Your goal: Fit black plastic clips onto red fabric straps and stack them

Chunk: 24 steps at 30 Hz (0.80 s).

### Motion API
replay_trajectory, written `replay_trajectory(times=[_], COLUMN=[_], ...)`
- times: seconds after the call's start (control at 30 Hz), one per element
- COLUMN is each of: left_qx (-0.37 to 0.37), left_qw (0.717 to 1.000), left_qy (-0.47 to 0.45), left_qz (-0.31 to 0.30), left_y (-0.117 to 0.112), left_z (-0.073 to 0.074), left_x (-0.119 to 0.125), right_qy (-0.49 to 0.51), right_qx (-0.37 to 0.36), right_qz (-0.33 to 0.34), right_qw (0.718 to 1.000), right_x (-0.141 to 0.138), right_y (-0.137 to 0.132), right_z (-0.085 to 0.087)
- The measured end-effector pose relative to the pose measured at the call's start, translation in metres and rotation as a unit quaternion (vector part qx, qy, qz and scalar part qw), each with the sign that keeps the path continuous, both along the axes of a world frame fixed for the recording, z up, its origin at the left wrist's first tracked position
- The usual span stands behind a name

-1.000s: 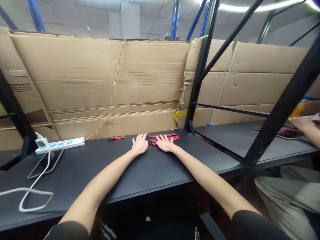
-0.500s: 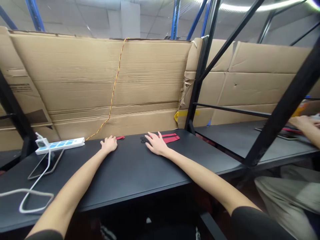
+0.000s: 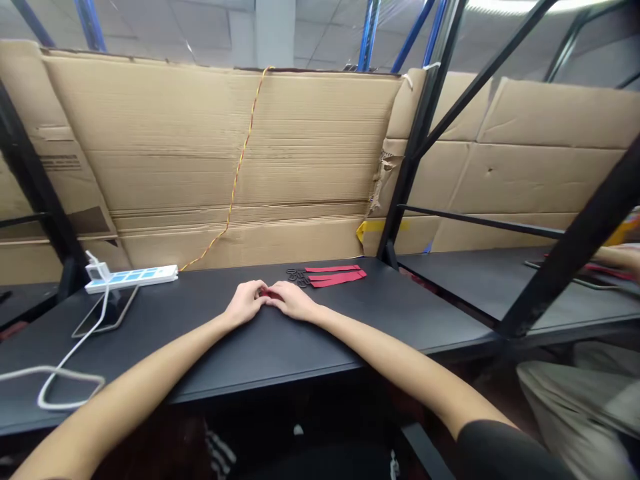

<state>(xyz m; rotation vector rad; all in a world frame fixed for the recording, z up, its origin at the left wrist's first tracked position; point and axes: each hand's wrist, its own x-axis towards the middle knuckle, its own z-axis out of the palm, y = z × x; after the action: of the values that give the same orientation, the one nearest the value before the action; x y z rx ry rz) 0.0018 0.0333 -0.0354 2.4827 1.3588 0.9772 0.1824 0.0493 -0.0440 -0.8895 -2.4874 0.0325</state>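
Note:
My left hand point(image 3: 245, 302) and my right hand point(image 3: 294, 301) meet at the middle of the black table point(image 3: 225, 363). Between their curled fingers shows a bit of red strap point(image 3: 271, 292), pinched by both; most of it is hidden. Just beyond my right hand lie several flat red straps point(image 3: 340, 278), side by side. Black clips point(image 3: 299, 276) sit at their left ends, too small to make out closely.
At the left are a white power strip point(image 3: 143, 277), a phone-like device point(image 3: 107, 317) and a white cable point(image 3: 65, 403). Cardboard point(image 3: 190, 147) walls the back. A black metal post point(image 3: 417, 147) rises at the right; beyond it shows another person's hand point(image 3: 620, 257).
My left hand has moved right with the red strap. My right hand has left the other straps, shifted left, and closed on the same strap. The view has turned slightly left.

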Motion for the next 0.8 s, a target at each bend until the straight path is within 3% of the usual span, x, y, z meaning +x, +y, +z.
replay_trajectory(times=[0.23, 0.37, 0.6, 0.7, 0.8], left_qx=[-0.087, -0.141, -0.144, -0.214, -0.291], left_qw=[0.988, 0.972, 0.982, 0.968, 0.936], left_qy=[-0.091, -0.097, -0.057, -0.060, -0.145], left_qz=[-0.094, -0.159, -0.109, -0.114, -0.133], left_y=[0.001, -0.003, -0.002, 0.001, 0.003], left_z=[0.005, 0.010, 0.018, 0.023, 0.026], left_x=[0.009, 0.009, 0.008, 0.003, -0.002], right_qy=[0.082, 0.079, 0.080, 0.095, 0.108], right_qx=[-0.078, -0.107, -0.124, -0.173, -0.199], right_qz=[0.086, 0.099, 0.095, 0.098, 0.084], right_qw=[0.990, 0.986, 0.984, 0.975, 0.970], right_x=[0.026, 0.031, 0.030, 0.031, 0.033], right_y=[0.001, 0.004, 0.000, -0.001, 0.000], right_z=[0.013, 0.015, 0.018, 0.021, 0.023])
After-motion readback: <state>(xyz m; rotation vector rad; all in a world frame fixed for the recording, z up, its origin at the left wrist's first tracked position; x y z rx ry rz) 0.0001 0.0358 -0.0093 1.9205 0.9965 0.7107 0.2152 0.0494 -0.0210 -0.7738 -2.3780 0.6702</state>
